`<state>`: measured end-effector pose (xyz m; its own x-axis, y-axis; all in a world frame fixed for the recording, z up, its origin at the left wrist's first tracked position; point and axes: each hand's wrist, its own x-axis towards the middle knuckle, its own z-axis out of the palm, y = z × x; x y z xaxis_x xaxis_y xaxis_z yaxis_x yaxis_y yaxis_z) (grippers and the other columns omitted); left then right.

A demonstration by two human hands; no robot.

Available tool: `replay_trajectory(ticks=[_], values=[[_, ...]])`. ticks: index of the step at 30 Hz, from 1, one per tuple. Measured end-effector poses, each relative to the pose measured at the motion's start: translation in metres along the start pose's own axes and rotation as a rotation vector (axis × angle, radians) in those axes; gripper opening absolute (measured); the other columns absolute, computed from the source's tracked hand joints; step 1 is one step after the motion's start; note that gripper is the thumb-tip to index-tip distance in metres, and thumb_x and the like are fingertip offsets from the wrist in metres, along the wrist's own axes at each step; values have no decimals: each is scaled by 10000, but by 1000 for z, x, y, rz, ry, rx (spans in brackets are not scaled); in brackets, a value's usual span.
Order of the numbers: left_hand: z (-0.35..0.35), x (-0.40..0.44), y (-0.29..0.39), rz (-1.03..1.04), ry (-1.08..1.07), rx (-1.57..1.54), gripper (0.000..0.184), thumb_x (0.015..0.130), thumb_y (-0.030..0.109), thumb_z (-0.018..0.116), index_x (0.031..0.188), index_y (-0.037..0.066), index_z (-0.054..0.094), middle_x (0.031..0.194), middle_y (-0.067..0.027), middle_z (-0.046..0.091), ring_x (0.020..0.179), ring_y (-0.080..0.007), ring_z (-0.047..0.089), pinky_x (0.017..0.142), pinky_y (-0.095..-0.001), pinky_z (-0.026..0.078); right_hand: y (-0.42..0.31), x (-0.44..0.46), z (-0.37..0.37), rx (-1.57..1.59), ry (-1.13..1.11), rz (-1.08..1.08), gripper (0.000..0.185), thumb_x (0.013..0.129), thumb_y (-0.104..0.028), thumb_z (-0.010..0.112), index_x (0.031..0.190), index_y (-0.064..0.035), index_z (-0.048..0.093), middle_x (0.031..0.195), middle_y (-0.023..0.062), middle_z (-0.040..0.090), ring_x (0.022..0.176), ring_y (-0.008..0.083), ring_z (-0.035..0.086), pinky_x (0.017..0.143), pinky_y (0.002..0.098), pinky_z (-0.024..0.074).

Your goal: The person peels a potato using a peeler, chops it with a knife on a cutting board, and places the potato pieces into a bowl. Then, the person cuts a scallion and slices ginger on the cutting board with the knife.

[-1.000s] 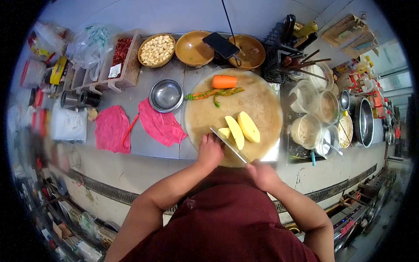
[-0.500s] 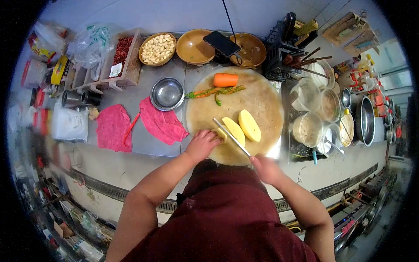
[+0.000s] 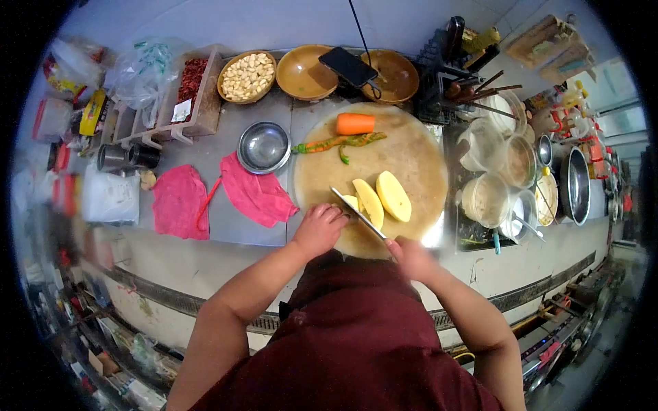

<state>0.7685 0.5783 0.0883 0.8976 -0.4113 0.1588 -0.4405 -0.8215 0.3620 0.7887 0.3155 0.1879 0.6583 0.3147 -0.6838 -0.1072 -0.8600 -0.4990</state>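
Knife (image 3: 360, 214) has shifted left since half a second ago: yellow then showed on the blade's left, by my fingers; now a small potato piece (image 3: 351, 201) shows on its right side. Left hand (image 3: 322, 229) lies close to the blade's left face, fingers bent (whether they press on anything beneath, I cannot tell). Right hand (image 3: 415, 260) is wrapped round the handle, slightly blurred.

Progress: potato is already parted. On the near half of the round board (image 3: 418, 157), from left to right: the small piece at the blade, a long flat slice (image 3: 369, 204) just beside it, then the big piece (image 3: 394, 197), which bears no further cuts that I can see. Early stage, I judge; most of the potato is in thick pieces. At the far side, the peppers (image 3: 336, 143) look uncut, and the carrot (image 3: 356, 124) is one blunt chunk.

Edges: near rim comes almost to my body, so the right hand works right at it. Pink cloth (image 3: 255, 195) reaches the board's left rim or nearly so; steel bowl (image 3: 264, 144) sits on the bench (image 3: 233, 120) beyond it. Plastic tubs (image 3: 485, 202) crowd the right. Best open room: bare board right of the big piece, and between potato and peppers.
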Motion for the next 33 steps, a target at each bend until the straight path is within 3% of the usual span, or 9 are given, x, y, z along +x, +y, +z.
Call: replay_trajectory(ticks=[4, 10, 13, 23, 33], values=[[7, -5, 8, -117, 33, -76, 271, 778, 194, 672, 1033, 104, 653, 1057, -88, 589, 1039, -301, 532, 901, -425, 469, 1, -25, -3, 23, 34, -39, 529, 1007, -461, 423, 959, 41, 581, 828, 305, 636, 844, 484, 623, 749, 521, 483], [13, -10, 11, -110, 127, -5, 227, 785, 182, 676, 991, 88, 653, 1039, -101, 594, 1004, -303, 542, 876, -394, 482, -5, -27, -2, -43, 0, -53, 540, 1007, -466, 415, 950, 47, 575, 815, 313, 631, 848, 495, 615, 754, 527, 483], [8, -11, 12, -143, 33, -45, 258, 804, 141, 622, 1059, 102, 635, 1103, -61, 598, 1052, -281, 543, 892, -411, 486, -7, -8, 9, -44, -6, -44, 554, 1008, -476, 404, 953, 48, 574, 806, 316, 630, 845, 495, 615, 754, 528, 483], [11, -22, -13, 5, 90, 66, 269, 821, 162, 576, 1076, 182, 660, 1131, -38, 598, 1145, -268, 507, 942, -436, 450, -9, -30, -6, -77, 26, -133, 575, 1007, -494, 393, 969, 49, 578, 794, 310, 632, 841, 483, 628, 762, 518, 494], [-2, -19, -5, 0, 99, 19, 190, 802, 183, 612, 973, 134, 677, 1025, -30, 618, 1029, -263, 547, 919, -405, 460, -10, 1, 3, -68, -62, -61, 567, 1003, -493, 408, 951, 43, 583, 796, 308, 634, 820, 482, 628, 760, 514, 497]])
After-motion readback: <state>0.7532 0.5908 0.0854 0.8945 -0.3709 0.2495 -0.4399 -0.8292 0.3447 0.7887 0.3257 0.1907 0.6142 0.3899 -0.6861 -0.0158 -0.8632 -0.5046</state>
